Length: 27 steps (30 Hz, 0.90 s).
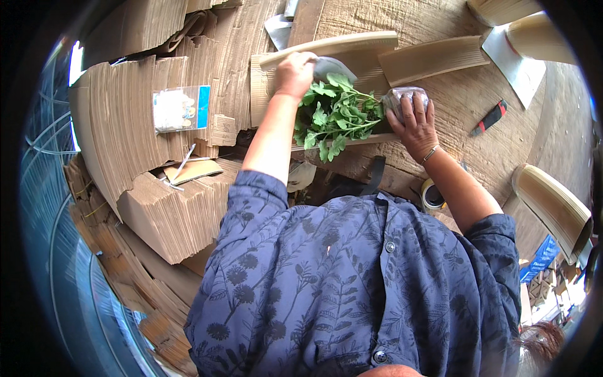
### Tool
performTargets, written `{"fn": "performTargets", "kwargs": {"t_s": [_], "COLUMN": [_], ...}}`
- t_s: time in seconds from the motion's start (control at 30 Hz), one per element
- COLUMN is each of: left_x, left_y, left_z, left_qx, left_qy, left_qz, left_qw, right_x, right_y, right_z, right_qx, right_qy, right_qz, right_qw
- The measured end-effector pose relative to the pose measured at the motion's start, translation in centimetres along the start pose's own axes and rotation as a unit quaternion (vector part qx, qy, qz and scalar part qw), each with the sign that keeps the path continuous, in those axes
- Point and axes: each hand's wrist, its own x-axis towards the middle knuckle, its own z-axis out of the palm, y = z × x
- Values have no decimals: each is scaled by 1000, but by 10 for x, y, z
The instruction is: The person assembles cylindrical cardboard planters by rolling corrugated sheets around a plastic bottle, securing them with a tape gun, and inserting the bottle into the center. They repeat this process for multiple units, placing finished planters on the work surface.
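Note:
A leafy green plant [339, 113] lies on its side in an opened-out cardboard box [367, 60], leaves to the left. Its root end is a plastic-wrapped bundle [402, 94] at the right. My right hand [414, 122] is closed over that bundle, fingers curled on its top. At the box's far left, my left hand [295, 75] pinches a pale, translucent plastic sheet [333, 67] beside the leaves. Part of the sheet is hidden by the hand and leaves.
Stacks of flat cardboard [119, 113] fill the left, with a clear packet [182, 109] on them. A red and black box cutter [488, 118] lies on the wooden table [452, 100] to the right. A tape roll [432, 195] sits near my body. Curved cardboard pieces [553, 207] stand at the right.

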Motion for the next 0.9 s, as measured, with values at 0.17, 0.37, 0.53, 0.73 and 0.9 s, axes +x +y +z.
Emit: {"fn": "performTargets", "kwargs": {"t_s": [0.17,0.37,0.53,0.73,0.9], "left_x": [-12,-48,-121,-43,35], "left_y": [96,239,206,123,158], "left_z": [-51,-2,40,81,91], "left_qx": [-295,-260,-370,-109,20], "left_qy": [220,152,-20,-59,-269], "left_qz": [3,213,236,123,35], "left_qw": [930,929,898,985,962], "right_x": [1,20,17,34,35], "right_y": [4,8,12,14,13], "right_z": [-6,24,3,-13,-14], "right_qx": [4,19,-29,44,-9], "right_qy": [-40,-89,-114,-137,-126], "right_qz": [0,16,-30,-16,-15], "right_qw": [999,996,993,990,992]}}
